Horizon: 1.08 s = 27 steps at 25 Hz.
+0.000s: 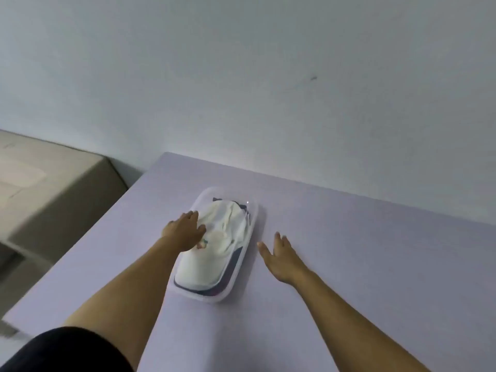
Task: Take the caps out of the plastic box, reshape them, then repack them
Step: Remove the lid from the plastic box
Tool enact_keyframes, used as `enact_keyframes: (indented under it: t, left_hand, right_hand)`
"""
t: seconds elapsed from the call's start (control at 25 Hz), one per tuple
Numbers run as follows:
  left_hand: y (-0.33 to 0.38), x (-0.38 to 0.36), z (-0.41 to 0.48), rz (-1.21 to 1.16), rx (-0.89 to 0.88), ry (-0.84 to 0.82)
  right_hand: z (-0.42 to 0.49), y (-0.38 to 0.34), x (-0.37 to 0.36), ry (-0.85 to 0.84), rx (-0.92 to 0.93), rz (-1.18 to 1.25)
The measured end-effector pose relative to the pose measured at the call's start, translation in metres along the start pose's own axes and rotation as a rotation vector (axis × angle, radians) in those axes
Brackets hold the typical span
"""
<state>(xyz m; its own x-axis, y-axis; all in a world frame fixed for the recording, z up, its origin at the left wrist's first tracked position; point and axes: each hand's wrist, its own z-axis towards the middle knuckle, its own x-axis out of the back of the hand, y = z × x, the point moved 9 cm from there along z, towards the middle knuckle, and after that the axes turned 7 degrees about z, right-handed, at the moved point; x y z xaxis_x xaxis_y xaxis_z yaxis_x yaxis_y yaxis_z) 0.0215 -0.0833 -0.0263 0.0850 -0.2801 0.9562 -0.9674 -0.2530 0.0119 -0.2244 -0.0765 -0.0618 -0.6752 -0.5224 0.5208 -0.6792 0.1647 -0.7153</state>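
Near the middle of the lilac tabletop (349,251) lies the clear oval plastic box (214,298), its long axis running from near to far, with a soft white fabric cap (204,267) on top and a dark navy cap (234,260) showing under its right edge. Whether a lid covers the box cannot be told through the blur. The left hand (185,232) rests flat on the far left part of the box, fingers spread and straight, touching the white cap or whatever covers it. The right hand (279,257) is just beside the box on the right, fingers apart and straight, gripping nothing. The step looks like the first take-out: steady the box with one hand, check for a lid, then lift the white cap by its brim rather than its crumpled crown, so the navy one is not dragged out with it. A small coloured emblem (203,243) sits on the white cap, too blurred to read. Left of the tabletop stands a tan cardboard carton (53,183) with a pale label, also illegible.
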Motion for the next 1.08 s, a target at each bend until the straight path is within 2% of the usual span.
enact_keyframes:
  t: [0.2, 0.36, 0.48, 0.72, 0.92, 1.08]
  left_hand:
    - [-0.070, -0.070, -0.006, -0.167, 0.192, -0.119]
    - [-0.086, -0.099, -0.008, -0.436, 0.306, -0.176]
    - [-0.088, -0.101, -0.009, -0.625, 0.346, -0.112]
    - [-0.066, -0.094, -0.014, -0.732, 0.359, -0.006]
    - [0.016, -0.089, -0.016, -0.751, 0.228, 0.002]
    - [0.093, -0.098, -0.033, -0.738, 0.118, -0.073]
  right_hand:
    - [0.013, 0.010, -0.084, -0.161, -0.112, 0.171]
    - [0.021, 0.007, -0.119, -0.183, -0.152, 0.401]
    - [0.026, 0.003, -0.131, -0.122, -0.113, 0.460]
    - [0.027, 0.015, -0.100, -0.039, -0.080, 0.443]
    - [0.007, 0.062, -0.021, 0.002, -0.060, 0.457]
    - [-0.028, 0.130, 0.027, 0.047, -0.140, 0.473]
